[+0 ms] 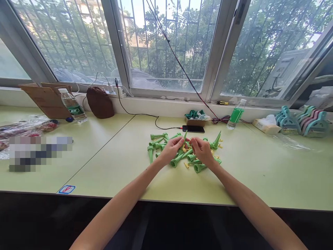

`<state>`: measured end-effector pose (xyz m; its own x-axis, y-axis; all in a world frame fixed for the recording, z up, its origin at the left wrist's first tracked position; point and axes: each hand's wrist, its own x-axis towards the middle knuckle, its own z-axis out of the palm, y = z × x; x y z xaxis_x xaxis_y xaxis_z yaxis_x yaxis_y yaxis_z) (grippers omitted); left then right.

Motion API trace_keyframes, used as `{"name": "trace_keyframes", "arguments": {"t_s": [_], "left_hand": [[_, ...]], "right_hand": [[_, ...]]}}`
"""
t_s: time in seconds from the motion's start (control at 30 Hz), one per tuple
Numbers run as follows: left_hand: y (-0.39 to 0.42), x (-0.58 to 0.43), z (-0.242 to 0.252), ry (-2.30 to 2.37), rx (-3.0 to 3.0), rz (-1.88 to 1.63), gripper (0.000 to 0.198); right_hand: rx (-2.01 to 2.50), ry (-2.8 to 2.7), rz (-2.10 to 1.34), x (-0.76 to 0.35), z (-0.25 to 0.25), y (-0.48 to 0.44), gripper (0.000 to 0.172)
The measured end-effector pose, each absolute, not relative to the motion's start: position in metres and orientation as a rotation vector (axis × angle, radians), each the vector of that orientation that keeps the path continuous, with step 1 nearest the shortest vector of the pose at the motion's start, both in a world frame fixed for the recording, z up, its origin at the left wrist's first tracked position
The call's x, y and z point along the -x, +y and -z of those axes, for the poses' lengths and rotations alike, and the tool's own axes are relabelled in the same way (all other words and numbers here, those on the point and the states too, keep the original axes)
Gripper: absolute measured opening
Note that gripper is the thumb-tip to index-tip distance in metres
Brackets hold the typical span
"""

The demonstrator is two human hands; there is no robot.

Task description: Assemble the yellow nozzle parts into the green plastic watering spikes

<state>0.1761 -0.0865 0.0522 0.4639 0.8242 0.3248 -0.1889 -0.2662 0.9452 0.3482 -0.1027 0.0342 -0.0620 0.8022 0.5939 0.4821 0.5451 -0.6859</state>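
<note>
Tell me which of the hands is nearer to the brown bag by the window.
Left. The left hand is at the pile of green spikes, on the side toward the brown bag, which sits far off to the left; the right hand is farther right, across the pile.

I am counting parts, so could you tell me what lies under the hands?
Green cones and small yellow pieces on the table; those directly beneath the left hand and right hand are covered.

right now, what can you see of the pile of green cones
The pile of green cones lies on the pale table: plastic-looking spikes, each wide and open at one end, tapering to a point, scattered every way, small yellow bits among them. The left hand and right hand sit over it, fingers meeting above its middle.
</note>
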Motion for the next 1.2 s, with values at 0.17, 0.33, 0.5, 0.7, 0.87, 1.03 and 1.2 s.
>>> {"name": "trace_keyframes", "arguments": {"t_s": [0.17, 0.33, 0.5, 0.7, 0.87, 1.03, 1.2], "left_hand": [[-0.089, -0.18, -0.05, 0.703, -1.853, -1.109, 0.034], [-0.087, -0.185, -0.04, 0.707, -1.904, -1.094, 0.031], [-0.086, -0.186, -0.039, 0.699, -1.929, -1.108, 0.026], [-0.087, -0.184, -0.042, 0.87, -2.083, -1.256, 0.025], [-0.085, -0.181, -0.041, 0.923, -2.14, -1.266, 0.025], [-0.085, -0.181, -0.04, 0.919, -2.172, -1.241, 0.027], [-0.086, -0.181, -0.041, 0.88, -2.131, -1.258, 0.027]], "right_hand": [[1.027, -1.634, -0.448, -0.351, -0.032, -0.102, 0.032], [1.0, -1.66, -0.488, -0.349, -0.03, -0.102, 0.029], [0.996, -1.616, -0.47, -0.347, -0.031, -0.105, 0.025], [1.086, -1.552, -0.193, -0.365, -0.042, -0.102, 0.022], [1.158, -1.474, 0.124, -0.393, -0.052, -0.092, 0.022], [1.23, -1.369, 0.326, -0.416, -0.058, -0.084, 0.025], [1.305, -1.474, 0.377, -0.441, -0.064, -0.081, 0.029]]}}
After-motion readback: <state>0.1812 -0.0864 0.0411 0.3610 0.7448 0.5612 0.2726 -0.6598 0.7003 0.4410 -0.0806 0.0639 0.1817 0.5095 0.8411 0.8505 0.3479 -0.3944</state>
